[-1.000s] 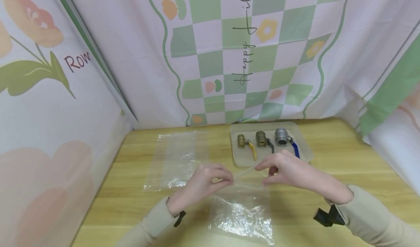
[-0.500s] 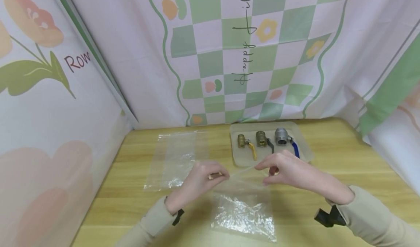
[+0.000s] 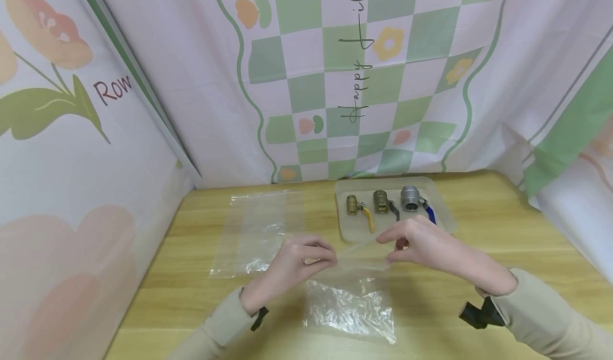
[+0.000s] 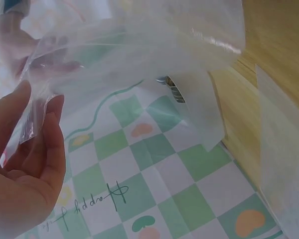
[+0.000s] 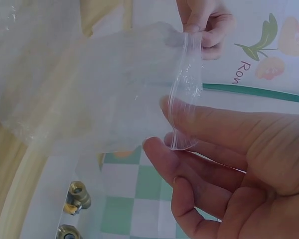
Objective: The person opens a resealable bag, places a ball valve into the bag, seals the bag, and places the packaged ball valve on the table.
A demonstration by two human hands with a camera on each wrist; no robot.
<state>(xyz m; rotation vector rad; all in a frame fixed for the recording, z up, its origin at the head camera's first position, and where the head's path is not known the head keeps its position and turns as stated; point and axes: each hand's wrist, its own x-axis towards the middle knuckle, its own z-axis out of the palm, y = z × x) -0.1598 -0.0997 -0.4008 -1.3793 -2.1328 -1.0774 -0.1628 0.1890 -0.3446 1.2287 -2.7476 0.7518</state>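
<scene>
Pinching one end of a clear bag's point(image 3: 351, 311) mouth between thumb and fingers, a person's left hand point(image 3: 291, 264) works opposite their right hand point(image 3: 422, 245), over a wooden table point(image 3: 191, 235). The right hand holds the other end, thumb and forefinger parted, remaining fingers curled; through such sheer plastic it is hard to say how firmly. The bag trails from both hands toward the person and looks empty. Its bottom edge has moved slightly away from the person in the last second, while the hands have barely shifted, so the work still seems to be at the mouth. Beyond the right hand, a pale tray point(image 3: 346, 229) holds a small brass valve point(image 3: 351, 204), a larger brass valve point(image 3: 380, 202) and a silver valve point(image 3: 410, 198). A second bag point(image 3: 261, 232) lies flat beyond the left hand. The right wrist view reveals a ridged strip point(image 5: 181, 69) along the mouth, only faint lines from the head; the left wrist view shows plastic bunched beneath the left thumb.
</scene>
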